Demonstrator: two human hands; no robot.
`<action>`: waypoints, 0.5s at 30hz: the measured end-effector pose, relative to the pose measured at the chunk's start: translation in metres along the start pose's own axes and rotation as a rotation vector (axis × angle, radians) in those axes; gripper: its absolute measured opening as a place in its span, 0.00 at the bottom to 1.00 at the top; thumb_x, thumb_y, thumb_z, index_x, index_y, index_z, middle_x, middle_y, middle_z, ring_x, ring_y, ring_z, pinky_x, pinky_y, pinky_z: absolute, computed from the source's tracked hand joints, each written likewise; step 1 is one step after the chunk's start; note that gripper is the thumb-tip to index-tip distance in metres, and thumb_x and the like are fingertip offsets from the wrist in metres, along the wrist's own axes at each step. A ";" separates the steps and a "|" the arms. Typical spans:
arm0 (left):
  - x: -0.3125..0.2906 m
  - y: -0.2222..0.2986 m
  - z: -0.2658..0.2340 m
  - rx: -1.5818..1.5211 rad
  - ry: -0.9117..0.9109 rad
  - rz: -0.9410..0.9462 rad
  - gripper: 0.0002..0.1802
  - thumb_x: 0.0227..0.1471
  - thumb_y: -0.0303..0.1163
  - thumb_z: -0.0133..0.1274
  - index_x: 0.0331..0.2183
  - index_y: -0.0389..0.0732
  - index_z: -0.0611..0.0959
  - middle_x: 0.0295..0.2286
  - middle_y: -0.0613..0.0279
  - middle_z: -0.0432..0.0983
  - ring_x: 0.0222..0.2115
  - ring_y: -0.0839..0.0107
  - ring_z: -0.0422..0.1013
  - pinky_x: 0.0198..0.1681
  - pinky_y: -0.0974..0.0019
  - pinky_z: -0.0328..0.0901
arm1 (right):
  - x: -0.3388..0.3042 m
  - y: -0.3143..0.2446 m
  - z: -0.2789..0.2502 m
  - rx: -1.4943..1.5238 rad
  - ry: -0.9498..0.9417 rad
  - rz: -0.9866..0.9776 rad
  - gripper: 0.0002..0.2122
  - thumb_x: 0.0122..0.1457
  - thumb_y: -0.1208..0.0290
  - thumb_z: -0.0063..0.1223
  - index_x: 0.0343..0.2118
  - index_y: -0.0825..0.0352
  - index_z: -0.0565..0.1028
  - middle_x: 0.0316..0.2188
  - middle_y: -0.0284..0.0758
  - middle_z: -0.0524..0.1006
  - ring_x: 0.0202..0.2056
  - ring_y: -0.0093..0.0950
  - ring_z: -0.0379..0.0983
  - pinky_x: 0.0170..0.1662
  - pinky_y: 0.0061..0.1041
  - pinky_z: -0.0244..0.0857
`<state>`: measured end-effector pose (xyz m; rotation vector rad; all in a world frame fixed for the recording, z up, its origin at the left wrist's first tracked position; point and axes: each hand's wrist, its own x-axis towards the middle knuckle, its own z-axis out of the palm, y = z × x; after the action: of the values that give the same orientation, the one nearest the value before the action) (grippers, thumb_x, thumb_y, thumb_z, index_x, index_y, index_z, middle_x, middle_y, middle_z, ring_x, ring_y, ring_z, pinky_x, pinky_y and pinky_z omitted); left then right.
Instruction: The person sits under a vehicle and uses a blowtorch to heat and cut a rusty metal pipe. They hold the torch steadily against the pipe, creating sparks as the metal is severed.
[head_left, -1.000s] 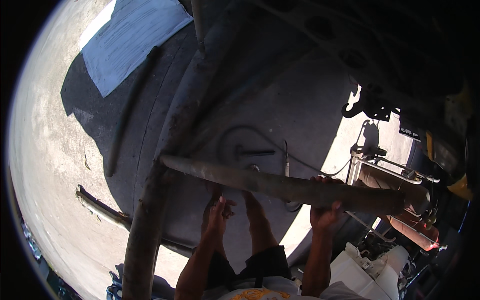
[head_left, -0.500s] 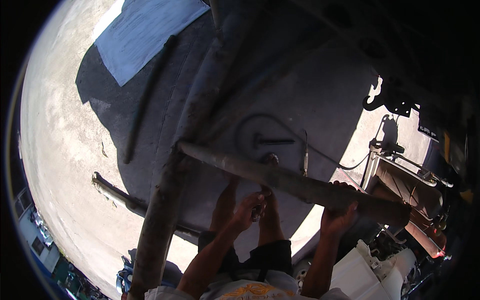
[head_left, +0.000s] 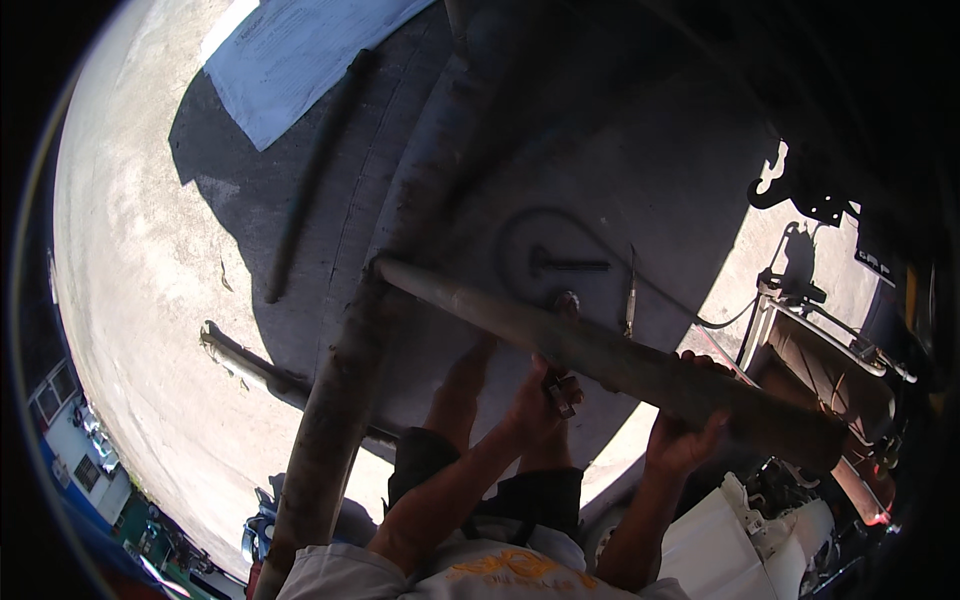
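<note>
A long grey metal pipe (head_left: 490, 308) slants from a thicker rusty pipe (head_left: 345, 400) on the left down to the right, its left end touching that pipe. My right hand (head_left: 682, 440) is wrapped round the slanted pipe near its right end, fingers over the far side and thumb on the near side. Just below the pipe's middle, my left hand (head_left: 538, 405) is closed on a small dark object with a shiny metal part (head_left: 560, 396); its kind does not show clearly.
Beyond the pipe, a dark hammer-like tool (head_left: 570, 264), a slim rod-shaped tool (head_left: 630, 300) and a hose (head_left: 670, 298) lie on shaded concrete. A metal-framed cart (head_left: 800, 330) and white panel (head_left: 715, 535) stand right. More pipes (head_left: 315, 180) and a pale sheet (head_left: 300, 75) lie left.
My left hand has moved right and up toward the pipe, still holding the small object. My right hand keeps its grip. The whole view has shifted slightly.
</note>
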<state>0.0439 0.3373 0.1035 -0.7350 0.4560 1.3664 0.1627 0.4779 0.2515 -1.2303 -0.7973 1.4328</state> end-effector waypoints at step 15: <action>0.004 0.001 -0.005 0.225 0.187 0.160 0.52 0.61 0.78 0.45 0.60 0.38 0.77 0.55 0.55 0.79 0.22 0.75 0.64 0.40 0.61 0.68 | 0.037 0.024 -0.059 0.082 -0.023 0.083 0.33 0.68 0.45 0.60 0.64 0.68 0.70 0.59 0.44 0.77 0.64 0.44 0.72 0.71 0.49 0.61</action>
<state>0.0443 0.3362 0.0968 -0.6532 0.8171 1.3726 0.2148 0.5001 0.2040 -1.1988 -0.7030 1.5342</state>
